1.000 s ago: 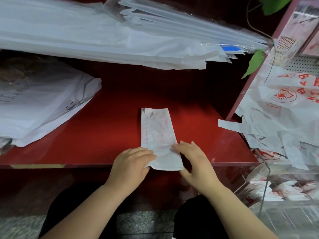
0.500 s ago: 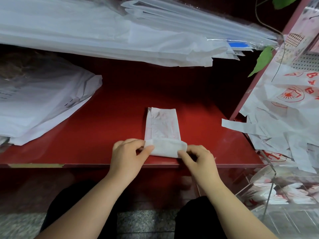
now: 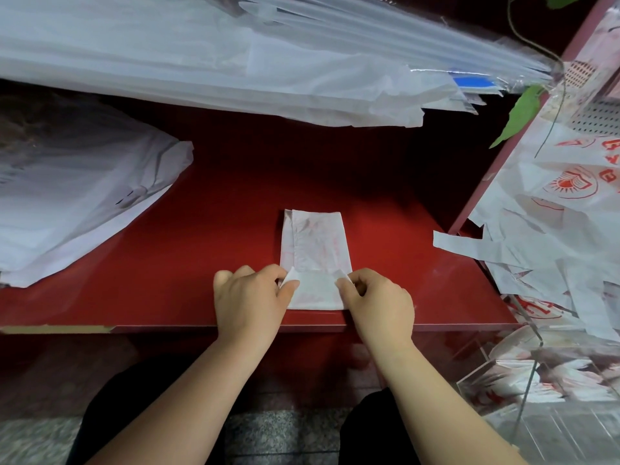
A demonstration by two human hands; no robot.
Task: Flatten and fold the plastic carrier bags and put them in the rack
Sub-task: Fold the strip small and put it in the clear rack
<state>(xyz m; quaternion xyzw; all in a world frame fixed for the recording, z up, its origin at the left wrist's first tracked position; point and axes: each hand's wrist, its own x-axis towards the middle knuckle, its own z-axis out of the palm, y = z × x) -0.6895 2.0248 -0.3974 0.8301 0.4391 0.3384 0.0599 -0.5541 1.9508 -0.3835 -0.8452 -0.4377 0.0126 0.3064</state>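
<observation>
The folded carrier bag [image 3: 315,243] lies lengthwise straight ahead, its turned-up near flap pinched at either corner by the left hand [image 3: 250,297] and right hand [image 3: 375,302], seemingly equally near.

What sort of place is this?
Probably a shop's back counter: stacks of white bags on a red counter, printed carrier bags heaped on the right, and a clear rack holding folded ones.

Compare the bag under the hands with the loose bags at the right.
The folded bag is a narrow flat strip on the red shelf; the loose bags are a crumpled heap, handles sticking out. The left hand and right hand pinch the folded bag's near end, turned over; nobody touches the loose bags. Both are white plastic with red print.
</observation>
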